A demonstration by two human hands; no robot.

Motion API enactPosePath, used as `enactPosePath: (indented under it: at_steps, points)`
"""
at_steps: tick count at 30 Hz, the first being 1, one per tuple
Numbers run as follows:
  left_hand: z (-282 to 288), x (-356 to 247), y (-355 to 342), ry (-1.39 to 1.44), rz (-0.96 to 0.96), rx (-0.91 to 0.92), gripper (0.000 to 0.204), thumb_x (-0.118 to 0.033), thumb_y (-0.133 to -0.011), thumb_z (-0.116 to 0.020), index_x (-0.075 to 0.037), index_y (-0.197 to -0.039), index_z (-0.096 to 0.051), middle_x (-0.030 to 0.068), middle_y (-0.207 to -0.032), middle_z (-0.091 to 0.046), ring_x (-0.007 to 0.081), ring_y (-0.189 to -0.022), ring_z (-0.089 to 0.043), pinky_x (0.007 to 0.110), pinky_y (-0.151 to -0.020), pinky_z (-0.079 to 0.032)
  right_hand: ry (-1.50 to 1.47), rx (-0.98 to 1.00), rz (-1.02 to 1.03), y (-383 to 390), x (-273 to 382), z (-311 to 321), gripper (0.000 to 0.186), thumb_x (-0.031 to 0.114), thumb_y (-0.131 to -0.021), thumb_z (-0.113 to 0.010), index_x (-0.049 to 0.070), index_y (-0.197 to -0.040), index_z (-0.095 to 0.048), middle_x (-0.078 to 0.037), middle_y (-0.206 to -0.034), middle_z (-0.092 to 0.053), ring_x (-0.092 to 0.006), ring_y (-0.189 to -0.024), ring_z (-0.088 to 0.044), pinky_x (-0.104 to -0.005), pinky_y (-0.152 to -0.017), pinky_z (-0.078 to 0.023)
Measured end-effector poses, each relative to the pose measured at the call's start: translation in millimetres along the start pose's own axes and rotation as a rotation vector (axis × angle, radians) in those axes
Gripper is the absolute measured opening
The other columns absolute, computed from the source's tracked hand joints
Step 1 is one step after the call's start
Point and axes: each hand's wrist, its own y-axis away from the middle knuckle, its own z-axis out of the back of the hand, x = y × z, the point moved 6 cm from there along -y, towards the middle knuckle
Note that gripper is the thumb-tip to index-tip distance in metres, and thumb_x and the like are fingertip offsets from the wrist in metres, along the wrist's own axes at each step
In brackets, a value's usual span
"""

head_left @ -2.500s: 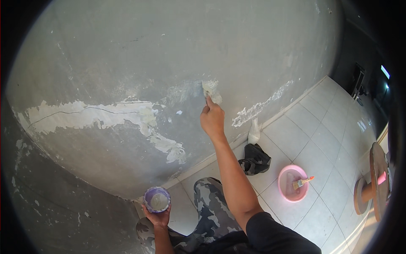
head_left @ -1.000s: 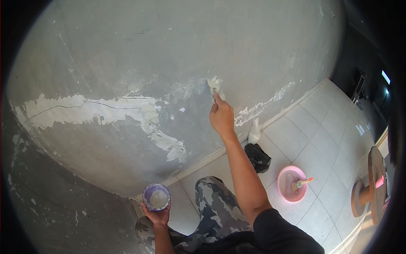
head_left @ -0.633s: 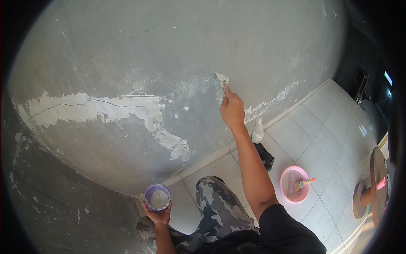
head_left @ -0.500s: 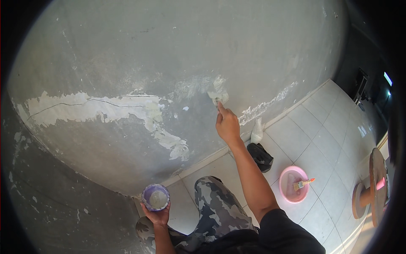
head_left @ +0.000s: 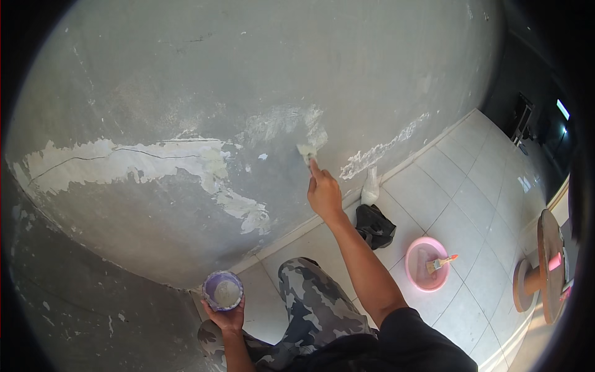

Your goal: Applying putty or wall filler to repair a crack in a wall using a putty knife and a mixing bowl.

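Observation:
My right hand (head_left: 325, 193) is closed round a putty knife (head_left: 307, 150), index finger stretched along it. The blade lies against the grey wall (head_left: 260, 56), at the lower end of a fresh smear of whitish filler (head_left: 315, 124). Low at the left, my left hand (head_left: 227, 317) holds a small purple bowl (head_left: 211, 288) from below. Inside the bowl sits a lump of pale filler paste (head_left: 225, 294). To the left on the wall runs a wide white patch (head_left: 136, 162) with a dark crack line across it.
A pink basin (head_left: 410, 273) with cloudy water and a paintbrush (head_left: 439, 265) stands on the tiled floor (head_left: 465, 204). Near the wall's foot are a black plastic bag (head_left: 375, 227) and a clear bag of white powder (head_left: 370, 191). At the far right is a wooden spool (head_left: 548, 266).
My right hand has drawn the putty knife down and slightly left, and the filler smear above it looks thinner and more spread. My left hand still holds the bowl. The view has shifted slightly.

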Motion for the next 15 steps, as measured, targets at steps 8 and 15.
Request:
enactPosePath:
  at_steps: [8, 15]
  points:
    - [-17, 5, 2, 0.002, 0.034, 0.071, 0.077, -0.072, -0.085, -0.058, -0.022, -0.142, -0.051, 0.0054, -0.143, -0.054, 0.0304, -0.128, -0.053, 0.052, -0.096, -0.048, -0.009, -0.166, -0.074, -41, -10, 24, 0.044, 0.006, -0.092, -0.059, 0.004, -0.136, -0.059, -0.021, -0.09, -0.064, -0.0416, -0.081, -0.067, -0.0504, -0.073, -0.054]
    - [-22, 13, -2, 0.033, 0.052, 0.064, 0.076, -0.071, -0.086, -0.058, -0.021, -0.142, -0.051, 0.0054, -0.143, -0.054, 0.0307, -0.128, -0.053, 0.053, -0.098, -0.048, -0.197, -0.114, -0.097, 22, -32, -31, 0.044, 0.003, -0.092, -0.057, 0.003, -0.136, -0.059, -0.023, -0.089, -0.065, -0.0413, -0.081, -0.067, -0.0497, -0.074, -0.053]
